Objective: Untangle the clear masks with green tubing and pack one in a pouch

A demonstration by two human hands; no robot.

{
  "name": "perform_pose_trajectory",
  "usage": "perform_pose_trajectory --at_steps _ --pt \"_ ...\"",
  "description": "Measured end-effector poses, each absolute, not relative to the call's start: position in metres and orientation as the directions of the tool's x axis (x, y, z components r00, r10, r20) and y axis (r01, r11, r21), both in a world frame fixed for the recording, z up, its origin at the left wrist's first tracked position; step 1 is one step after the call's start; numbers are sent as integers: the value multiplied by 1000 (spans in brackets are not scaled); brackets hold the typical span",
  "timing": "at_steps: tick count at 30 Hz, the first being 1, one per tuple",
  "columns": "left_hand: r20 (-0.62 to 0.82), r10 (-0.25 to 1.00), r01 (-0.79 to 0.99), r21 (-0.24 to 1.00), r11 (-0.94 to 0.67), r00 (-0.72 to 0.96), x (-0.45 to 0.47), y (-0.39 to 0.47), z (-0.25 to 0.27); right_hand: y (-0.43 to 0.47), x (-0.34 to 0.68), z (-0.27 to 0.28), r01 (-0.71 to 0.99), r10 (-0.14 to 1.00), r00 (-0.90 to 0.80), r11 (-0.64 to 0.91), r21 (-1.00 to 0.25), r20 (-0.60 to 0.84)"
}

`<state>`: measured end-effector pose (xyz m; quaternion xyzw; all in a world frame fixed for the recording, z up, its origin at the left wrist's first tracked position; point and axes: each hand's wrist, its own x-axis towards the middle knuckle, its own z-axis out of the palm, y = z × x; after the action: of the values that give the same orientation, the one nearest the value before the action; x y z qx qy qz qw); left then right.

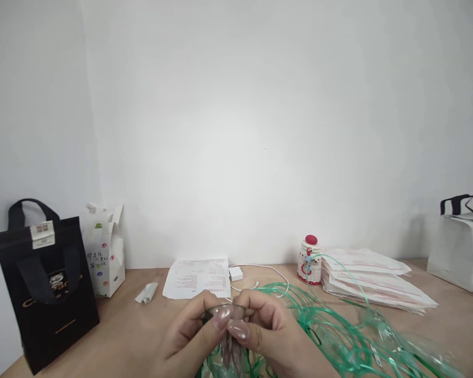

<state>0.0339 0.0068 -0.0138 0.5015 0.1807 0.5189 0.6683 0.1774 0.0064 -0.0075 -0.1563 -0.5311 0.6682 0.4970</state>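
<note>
At the bottom middle, both hands pinch a clear plastic mask with a dark curved rim. My left hand holds its left side, thumb in front and fingers behind. My right hand grips the right side in the same way, the two thumbs nearly touching. Several fingers show through the clear plastic. Coiled green tubing lies behind and to the right of my hands. Among the coils rest more clear plastic pieces, whose exact shape is hard to make out. The mask's lower part runs out of view.
A black bag and a white carton stand at left, near a small white packet. Behind my hands lie a printed sheet and a white charger. A red-lidded bottle, stacked paper packets and a white bag are at right.
</note>
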Motion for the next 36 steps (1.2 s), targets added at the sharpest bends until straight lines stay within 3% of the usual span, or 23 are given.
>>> perform_pose_trajectory --at_steps 7,12,19,25,32,36 --pt "257 911 -498 864 -67 324 35 0 -8 15 178 -12 -542 853 -410 57 -838 323" --pt "230 901 -495 868 -19 367 34 2 -10 16 179 -15 -497 896 -333 97 -862 292" --pt "344 865 -312 921 -234 366 32 3 -8 12 177 -11 -360 920 -240 213 -908 310" --pt "343 824 -186 939 -290 450 27 5 -6 15 179 -12 -308 910 -234 265 -914 343" --pt "312 880 -210 945 -250 359 33 10 -11 14 178 -11 -229 912 -237 282 -932 334" --pt "282 895 -227 951 -211 345 34 12 -14 13 177 -11 -272 912 -214 290 -918 351"
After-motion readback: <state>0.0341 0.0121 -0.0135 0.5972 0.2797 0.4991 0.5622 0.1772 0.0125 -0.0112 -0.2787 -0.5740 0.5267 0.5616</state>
